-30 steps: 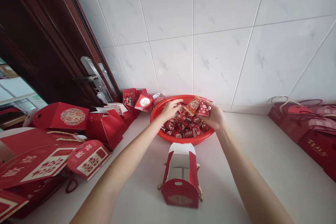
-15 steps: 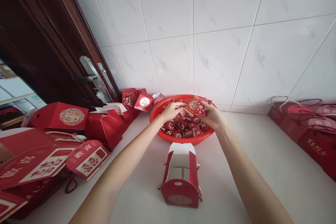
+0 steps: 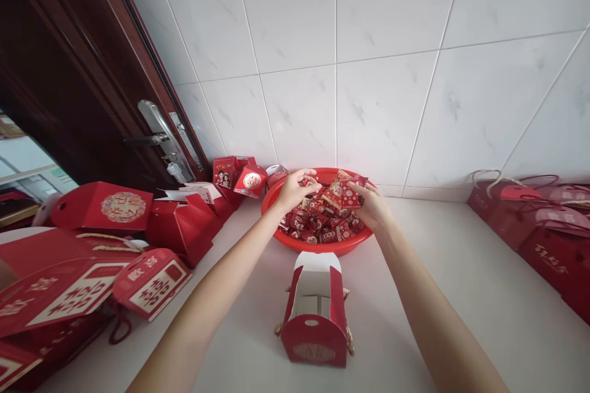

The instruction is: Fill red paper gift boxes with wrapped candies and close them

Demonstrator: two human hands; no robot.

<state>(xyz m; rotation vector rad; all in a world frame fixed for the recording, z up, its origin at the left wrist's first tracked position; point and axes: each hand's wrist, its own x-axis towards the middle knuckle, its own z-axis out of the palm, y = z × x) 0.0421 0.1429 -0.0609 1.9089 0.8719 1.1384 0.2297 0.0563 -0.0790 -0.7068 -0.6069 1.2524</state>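
Note:
Over the left side of a red plastic basket [image 3: 322,250] is my left hand [image 3: 295,191], its thumb and forefinger apart, with red showing between them. My right hand [image 3: 375,207] is closed on red and gold packets at the basket's right side; a red packet [image 3: 352,194] lies under the thumb and a gold-patterned packet [image 3: 332,195] sticks out to the left. Small red-wrapped candies [image 3: 318,221] fill the basket below both hands. In front of the basket stands a red gift box [image 3: 314,338] with its top open, a white inside and rope handles at its sides.
Red gift boxes [image 3: 104,206] crowd the left side, some with rope handles. More red boxes [image 3: 548,245] line the right edge. Behind the basket rises a tiled wall [image 3: 382,104]. A dark wooden door [image 3: 92,73] with a metal handle [image 3: 159,132] stands at the back left.
My left hand has drawn back to the left, away from the gold packet. My right hand has lowered slightly and keeps the packets.

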